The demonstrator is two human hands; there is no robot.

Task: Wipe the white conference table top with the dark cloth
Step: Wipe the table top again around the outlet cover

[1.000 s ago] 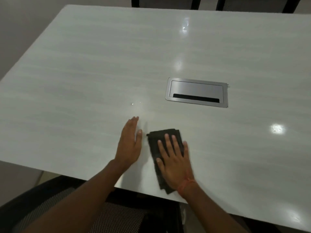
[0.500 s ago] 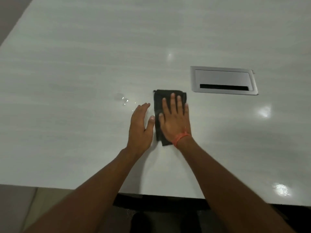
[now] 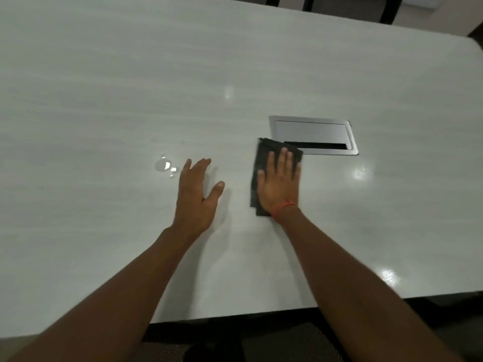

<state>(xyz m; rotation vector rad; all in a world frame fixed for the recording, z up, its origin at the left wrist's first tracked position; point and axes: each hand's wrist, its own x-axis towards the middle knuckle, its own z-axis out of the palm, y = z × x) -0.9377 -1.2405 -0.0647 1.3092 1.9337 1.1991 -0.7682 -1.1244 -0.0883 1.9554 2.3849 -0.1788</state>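
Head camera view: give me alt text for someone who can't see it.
A person's right hand presses a dark cloth flat on a white table, its far corner overlapping a metal cable box. The left hand rests open on the table beside a small puddle.

We see two bare arms with no sleeves. The right hand (image 3: 279, 182) has a thin orange string (image 3: 283, 206) tied around its wrist.
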